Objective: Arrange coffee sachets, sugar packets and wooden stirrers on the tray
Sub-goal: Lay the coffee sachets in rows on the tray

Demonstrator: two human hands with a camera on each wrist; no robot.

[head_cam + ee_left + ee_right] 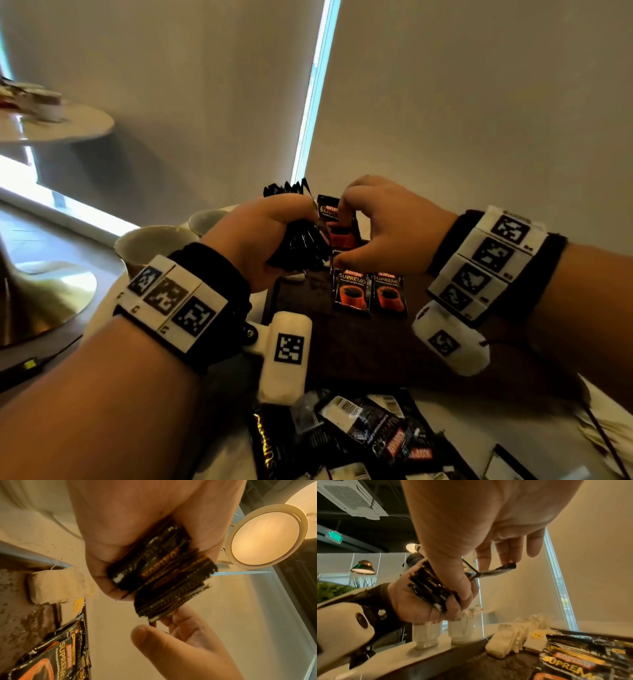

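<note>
"KOPIKO SUPREMO" on coffee sachets (369, 291) on the tray (359, 342), and on held sachet (337, 222)

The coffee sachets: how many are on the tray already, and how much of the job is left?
Done: two coffee sachets lie side by side on the dark tray. In hand: the left hand grips a bundle of sachets, and the right hand pinches one sachet from it. Left: that bundle, plus the loose sachets lying near the tray. No sugar packets or stirrers can be identified on the tray.

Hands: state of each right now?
Left hand: grips a bundle of coffee sachets.
Right hand: fingers pinch one sachet off the bundle.
</note>
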